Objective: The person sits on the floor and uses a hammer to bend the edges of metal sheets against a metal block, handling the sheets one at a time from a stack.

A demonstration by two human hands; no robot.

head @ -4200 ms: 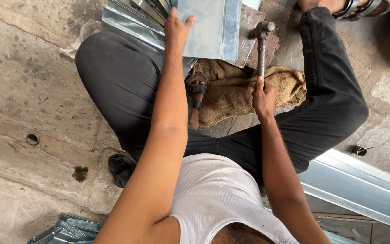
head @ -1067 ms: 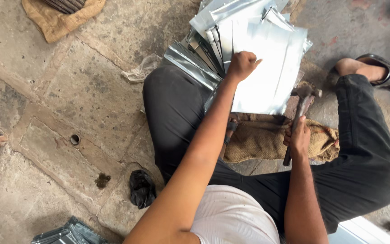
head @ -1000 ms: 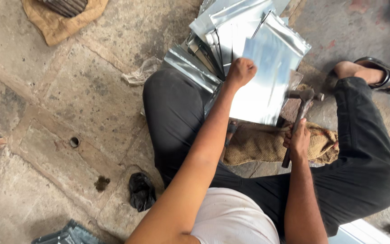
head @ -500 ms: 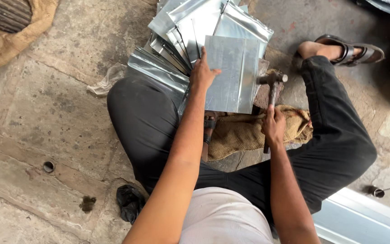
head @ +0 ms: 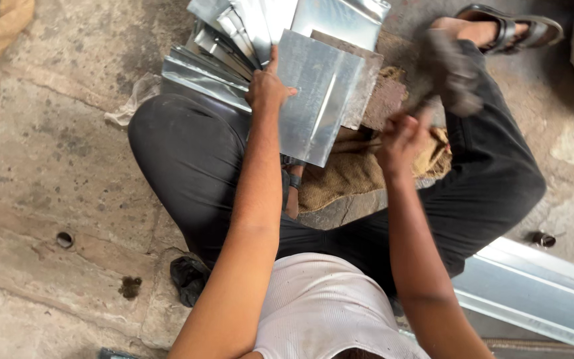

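Change since half a second ago: right hand [head: 401, 136] has swung its hammer [head: 448, 70] up into a blur; sheet now lies flatter over the block.
Left grip: left hand [head: 267, 90] closed on the near-left edge of the metal sheet [head: 313, 100], thumb on top, fingers beneath and hidden. I judge it pins the sheet steady for striking.
Right grip: fist wrapped shut round the hammer handle; head smeared by motion, raised above the right knee.
Sheet position: resting on a dark block [head: 383, 100], just ahead of my lap, one crease running along it. Block likely serves as an anvil, so the sheet is held over its edge.
Padding: burlap sack [head: 353, 173] under the block, between the legs.
Stock: stack of folded sheets [head: 224, 46] fanned out just beyond the left hand, touching the left knee; close for easy reach, I judge.
Posture: seated cross-legged, dark trousers, sandal [head: 513, 26] on the far foot.
Surface: rough stone floor [head: 54, 153], stained, with a small round hole.
Surroundings: long metal channel [head: 539, 292] at lower right; no walls visible.
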